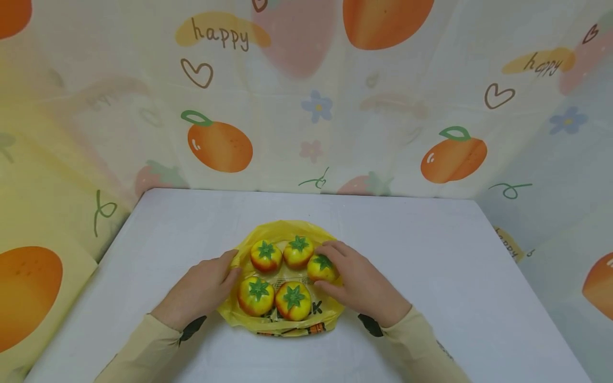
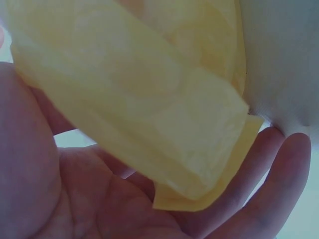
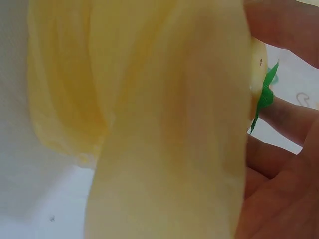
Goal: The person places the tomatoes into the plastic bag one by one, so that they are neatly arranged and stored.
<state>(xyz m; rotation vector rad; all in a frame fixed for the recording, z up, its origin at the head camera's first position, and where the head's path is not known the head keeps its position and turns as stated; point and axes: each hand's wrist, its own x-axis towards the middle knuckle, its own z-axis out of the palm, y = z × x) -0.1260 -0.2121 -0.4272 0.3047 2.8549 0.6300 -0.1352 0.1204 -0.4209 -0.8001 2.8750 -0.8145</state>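
Note:
A yellow plastic bag (image 1: 287, 227) lies spread on the white table with its mouth open upward. Several round yellow-red toy tomatoes (image 1: 293, 301) with green star-shaped tops sit inside in a loose ring. At the bag's left edge, my left hand (image 1: 198, 290) holds the rim between thumb and fingers; the bag hides part of those fingers in the left wrist view. My right hand (image 1: 361, 279) grips the rightmost tomato (image 1: 320, 270), thumb on the near side and fingers over the far side. In the right wrist view, bag film covers most of that tomato, leaving its green leaf (image 3: 266, 94) showing.
The white table (image 1: 412, 229) reaches back to a cloth backdrop (image 1: 282, 106) printed with fruit, hearts and flowers. This cloth also hangs along the left and right sides. Dark printing (image 1: 317, 307) shows on the near part of the bag.

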